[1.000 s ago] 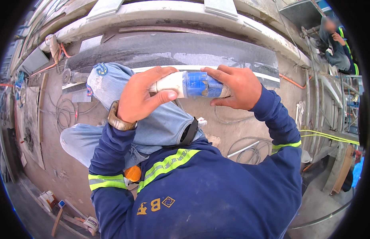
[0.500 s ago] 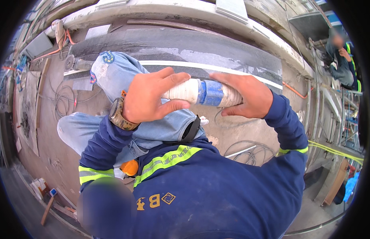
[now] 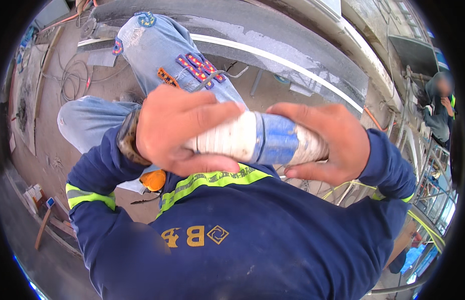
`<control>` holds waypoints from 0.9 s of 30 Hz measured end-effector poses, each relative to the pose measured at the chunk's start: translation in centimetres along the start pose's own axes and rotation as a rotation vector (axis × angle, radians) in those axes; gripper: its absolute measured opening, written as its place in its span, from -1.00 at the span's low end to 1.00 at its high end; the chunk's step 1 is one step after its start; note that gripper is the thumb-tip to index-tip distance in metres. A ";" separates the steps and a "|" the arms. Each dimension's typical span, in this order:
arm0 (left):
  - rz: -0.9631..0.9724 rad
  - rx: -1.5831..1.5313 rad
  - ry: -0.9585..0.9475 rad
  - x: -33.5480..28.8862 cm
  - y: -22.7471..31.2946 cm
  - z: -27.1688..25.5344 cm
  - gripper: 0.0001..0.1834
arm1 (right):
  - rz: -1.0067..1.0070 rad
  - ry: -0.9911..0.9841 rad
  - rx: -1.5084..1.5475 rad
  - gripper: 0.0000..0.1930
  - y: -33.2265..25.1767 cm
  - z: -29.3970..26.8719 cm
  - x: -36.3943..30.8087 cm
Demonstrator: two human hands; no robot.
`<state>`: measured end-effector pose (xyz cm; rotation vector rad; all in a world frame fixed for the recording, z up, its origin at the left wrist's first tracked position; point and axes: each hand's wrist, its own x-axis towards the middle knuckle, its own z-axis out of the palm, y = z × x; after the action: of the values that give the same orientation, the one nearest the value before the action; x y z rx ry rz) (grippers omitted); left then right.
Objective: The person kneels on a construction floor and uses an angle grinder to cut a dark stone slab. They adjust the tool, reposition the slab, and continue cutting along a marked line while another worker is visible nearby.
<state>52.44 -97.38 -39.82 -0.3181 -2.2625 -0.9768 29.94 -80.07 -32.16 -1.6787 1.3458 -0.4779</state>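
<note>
Between my two hands is a blue industrial plug connector (image 3: 276,139), its ends wrapped in whitish tape. It lies roughly level in front of my chest. My left hand (image 3: 175,130) is wrapped around the taped left end (image 3: 233,136), fingers over the top and thumb below. Around the taped right end (image 3: 308,146) closes my right hand (image 3: 340,142) in the same way, its thumb under the end. The blue middle shows between the hands. My palms hide both outer ends. A grey cable (image 3: 210,79) crosses in front of my jeans, behind the hands.
Beyond my knees lies a long dark grey slab (image 3: 272,42) with a white strip (image 3: 272,59) along it. Coiled cable (image 3: 72,82) is on the floor at left. Scaffold tubes (image 3: 435,172) and another person (image 3: 437,112) are at right. A yellow line (image 3: 426,225) runs near my right elbow.
The connector and both hands have come closer to my chest and appear larger. Both hands keep their grip. My view has shifted, showing more of the patched jeans.
</note>
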 end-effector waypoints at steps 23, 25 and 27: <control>-0.500 0.422 0.858 -4.0 -11.6 -17.9 -0.45 | 0.953 0.144 -0.558 -0.54 30.8 8.4 -19.4; -0.453 0.516 1.296 -9.0 -14.8 -23.4 -0.64 | 0.687 0.638 -0.625 -0.75 23.1 1.8 -5.1; -0.588 0.589 1.523 -13.2 -16.3 -24.5 -0.61 | 0.161 0.921 -0.286 -0.73 9.9 -2.1 14.3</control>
<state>66.58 -125.97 -44.89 1.0544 -1.0363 -0.4021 27.49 -94.00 -42.54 -1.5981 2.2737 -1.0821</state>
